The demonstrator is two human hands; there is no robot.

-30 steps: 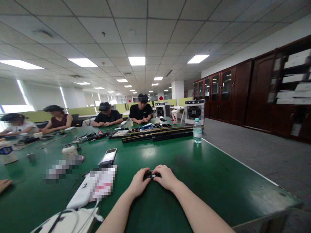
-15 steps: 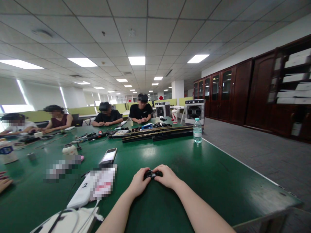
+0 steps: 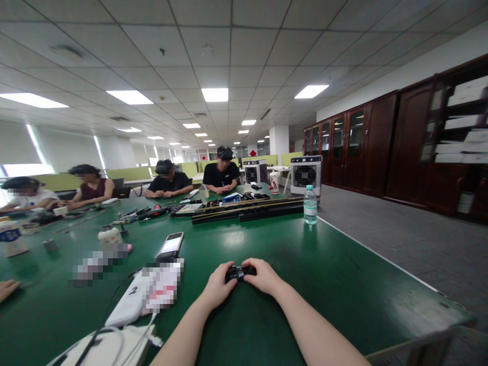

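Between my two hands is a small black piece [image 3: 239,273] with a greyish, shiny middle; its exact kind is too small to make out. My left hand [image 3: 218,285] grips its left end, thumb at the near side and fingers at the far side. The right end sits in the closed fingers of my right hand [image 3: 264,277]. Both hands are low over the green table [image 3: 328,300], and my fingers cover the ends of the piece.
Left of my hands lie a phone [image 3: 171,246], a white power bank [image 3: 127,300] and white cables [image 3: 133,345]. A water bottle [image 3: 310,206] stands near the right edge. Long black bars [image 3: 251,209] lie ahead. Another person's hand [image 3: 8,288] rests at far left; several people sit beyond.
My right hand has shifted slightly on the black piece, so more of its middle shows. At far left, the other person's hand has moved, with less of it in view.
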